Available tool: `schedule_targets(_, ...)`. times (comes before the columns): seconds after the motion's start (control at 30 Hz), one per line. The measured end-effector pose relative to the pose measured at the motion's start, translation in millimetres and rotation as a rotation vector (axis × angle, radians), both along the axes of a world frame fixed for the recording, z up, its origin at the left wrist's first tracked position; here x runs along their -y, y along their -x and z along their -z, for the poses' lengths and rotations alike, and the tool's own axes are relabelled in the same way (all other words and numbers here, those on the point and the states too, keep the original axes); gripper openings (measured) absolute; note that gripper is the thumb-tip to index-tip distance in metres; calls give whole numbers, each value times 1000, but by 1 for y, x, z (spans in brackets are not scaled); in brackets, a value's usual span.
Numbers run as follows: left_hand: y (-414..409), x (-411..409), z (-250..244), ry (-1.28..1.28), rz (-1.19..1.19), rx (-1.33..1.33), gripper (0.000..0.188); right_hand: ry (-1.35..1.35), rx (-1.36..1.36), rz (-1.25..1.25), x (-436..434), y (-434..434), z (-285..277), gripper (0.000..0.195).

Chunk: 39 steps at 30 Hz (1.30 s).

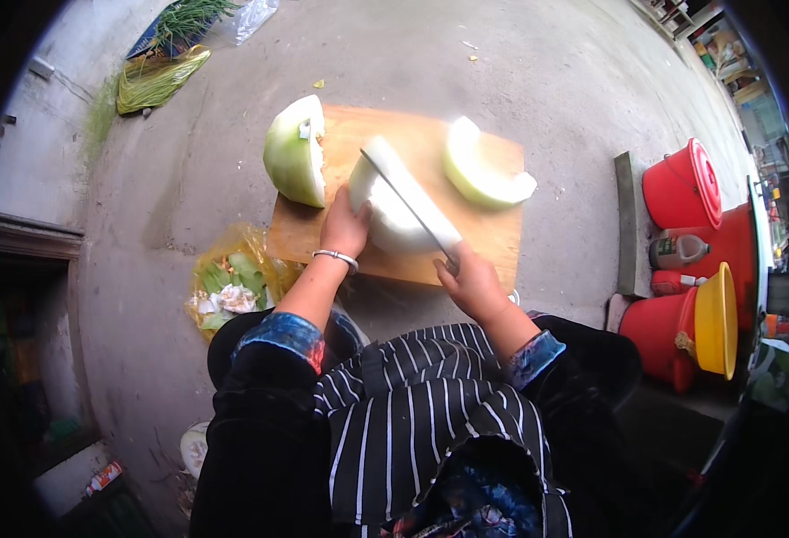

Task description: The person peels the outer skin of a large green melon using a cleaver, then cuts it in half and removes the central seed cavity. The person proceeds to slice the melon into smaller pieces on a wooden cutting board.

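Note:
My left hand (pixel 345 225), with a bangle at its wrist, holds the left side of a pale piece of melon (pixel 394 232) on a wooden board (pixel 367 121). In my right hand (pixel 476 282) is the handle of a knife (pixel 404 200). Its dark edge line runs slantwise over the pale piece, but glare hides how deep the blade sits. A green-skinned melon chunk (pixel 290 158), likely winter melon, overhangs the board's left edge, its cut face to the right. On the right side lies a curved melon slice (pixel 482 191) with light green rind.
By my left knee, a yellow plastic bag (pixel 256 239) holds peelings and pulp. Another cut melon piece (pixel 194 449) lies lower left. Lidded red bucket (pixel 677 185), plastic jug (pixel 680 251) and yellow basin (pixel 716 323) stand right. Green stalks (pixel 189 20) lie by the left wall.

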State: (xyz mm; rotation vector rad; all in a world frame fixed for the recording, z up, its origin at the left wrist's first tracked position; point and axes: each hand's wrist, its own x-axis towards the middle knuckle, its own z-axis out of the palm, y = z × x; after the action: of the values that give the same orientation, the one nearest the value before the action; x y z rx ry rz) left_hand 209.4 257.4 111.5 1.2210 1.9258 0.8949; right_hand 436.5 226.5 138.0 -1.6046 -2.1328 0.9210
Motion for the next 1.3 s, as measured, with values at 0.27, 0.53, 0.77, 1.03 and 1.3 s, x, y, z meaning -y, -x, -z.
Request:
schedule_targets(0.27, -5, -2, 5, -27, -63, 45, 56, 102, -40, 32, -15, 3, -16, 30)
schedule_targets(0.53, -16, -1, 6, -42, -95, 4, 53, 108, 166, -21, -55, 33, -8, 37)
schedule_targets(0.77, -14, -8, 16, -8, -151, 127, 62, 163, 260, -122, -79, 54, -8, 37)
schedule_targets(1.03, -13, -15, 28, 29, -220, 83, 52, 489, 188, -108, -62, 68, -80, 43)
schedule_targets(1.3, -14, -10, 17, 46, -251, 131, 51, 191, 374, -68, 24, 4, -71, 34)
